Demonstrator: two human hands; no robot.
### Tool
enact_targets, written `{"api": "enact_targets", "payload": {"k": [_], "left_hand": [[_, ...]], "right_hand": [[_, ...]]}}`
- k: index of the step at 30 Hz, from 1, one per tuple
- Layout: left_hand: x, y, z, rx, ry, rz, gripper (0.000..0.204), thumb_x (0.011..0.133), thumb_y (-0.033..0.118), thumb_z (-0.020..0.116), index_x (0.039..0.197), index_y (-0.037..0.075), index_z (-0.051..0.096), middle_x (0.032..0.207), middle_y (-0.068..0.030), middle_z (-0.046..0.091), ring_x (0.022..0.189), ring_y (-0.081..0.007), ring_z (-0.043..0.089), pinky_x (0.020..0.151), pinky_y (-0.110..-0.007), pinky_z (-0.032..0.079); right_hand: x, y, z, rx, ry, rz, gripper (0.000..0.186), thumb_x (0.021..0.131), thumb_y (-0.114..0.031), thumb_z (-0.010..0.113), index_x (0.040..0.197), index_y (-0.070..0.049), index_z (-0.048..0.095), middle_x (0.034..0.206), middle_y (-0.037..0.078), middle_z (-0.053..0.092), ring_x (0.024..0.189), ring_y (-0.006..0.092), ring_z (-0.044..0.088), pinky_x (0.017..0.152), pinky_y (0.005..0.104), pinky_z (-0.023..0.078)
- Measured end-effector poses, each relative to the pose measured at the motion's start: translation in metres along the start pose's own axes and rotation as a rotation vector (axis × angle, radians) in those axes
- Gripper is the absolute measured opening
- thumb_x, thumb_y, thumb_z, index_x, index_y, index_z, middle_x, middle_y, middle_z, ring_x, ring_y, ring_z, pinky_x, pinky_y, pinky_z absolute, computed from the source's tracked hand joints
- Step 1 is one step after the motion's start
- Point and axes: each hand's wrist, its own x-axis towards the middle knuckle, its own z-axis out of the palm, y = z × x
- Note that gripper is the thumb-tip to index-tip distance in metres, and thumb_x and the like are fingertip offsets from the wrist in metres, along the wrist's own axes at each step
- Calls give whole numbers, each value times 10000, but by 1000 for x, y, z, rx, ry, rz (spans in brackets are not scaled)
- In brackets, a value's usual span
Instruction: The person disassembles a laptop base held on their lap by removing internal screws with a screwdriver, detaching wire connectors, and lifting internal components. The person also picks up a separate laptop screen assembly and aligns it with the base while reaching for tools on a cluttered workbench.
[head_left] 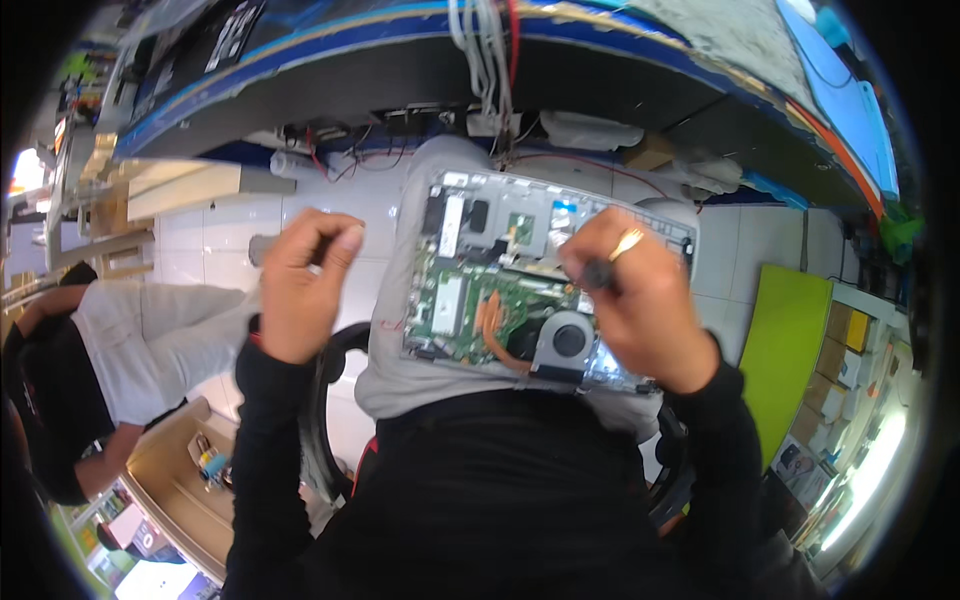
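Note:
An opened laptop base (533, 210) lies across my lap, its inside facing up. In it are a green circuit board (520, 312), a round cooling fan (566, 343) and a copper heat pipe (489, 328). Over the laptop's right half, my right hand (640, 290) is closed around a dark screwdriver (598, 274); its tip is hidden. My left hand (308, 280) is raised beside the laptop's left edge, apart from it. Its thumb and forefinger are pinched together, and whatever may be between them is too small to make out.
A dark workbench (380, 85) spans the far side, with cables (487, 60) hanging from it. Another person (150, 335) sits at the left. An open wooden drawer (180, 465) is at lower left. On the right stands a shelf unit with a green panel (783, 350).

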Motion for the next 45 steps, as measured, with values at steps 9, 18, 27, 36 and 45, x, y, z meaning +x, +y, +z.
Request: {"api": "enact_targets", "payload": {"k": [9, 18, 27, 36, 45], "left_hand": [[-142, -45, 62, 39, -19, -201, 274, 941, -20, 720, 1209, -7, 665, 1040, -122, 660, 873, -222, 649, 783, -342, 543], [-148, -57, 65, -76, 9, -251, 358, 875, -90, 739, 1212, -15, 646, 1081, -133, 667, 883, -235, 641, 804, -353, 552], [-149, -64, 69, -94, 35, -243, 363, 848, -104, 752, 1182, -6, 649, 1063, -130, 665, 861, -237, 631, 781, -356, 543], [-148, -68, 68, -120, 44, -225, 342, 845, -80, 775, 1153, -9, 646, 1032, -123, 661, 836, -234, 634, 763, -357, 537], [-146, -68, 69, -107, 31, -261, 303, 872, 8, 819, 1120, -12, 648, 1016, -130, 665, 811, -226, 632, 749, -365, 539]], "right_hand": [[-54, -15, 142, -91, -303, 14, 218, 828, 36, 656, 1034, -19, 701, 1012, 136, 628, 773, 376, 700, 671, 469, 561], [-37, -21, 176, -266, -333, -143, 136, 846, -9, 650, 980, -4, 671, 992, 140, 622, 755, 344, 705, 656, 457, 566], [-39, -27, 179, -285, -308, -120, 118, 811, -3, 669, 924, 21, 644, 979, 164, 614, 737, 348, 705, 658, 459, 567], [-38, -28, 180, -249, -317, -69, 236, 773, 25, 686, 1007, 32, 711, 1000, 160, 635, 707, 360, 701, 648, 457, 562], [-9, -25, 171, -102, -427, 150, 95, 796, 22, 700, 874, 47, 747, 915, 214, 678, 819, 460, 689, 730, 531, 544]]}}
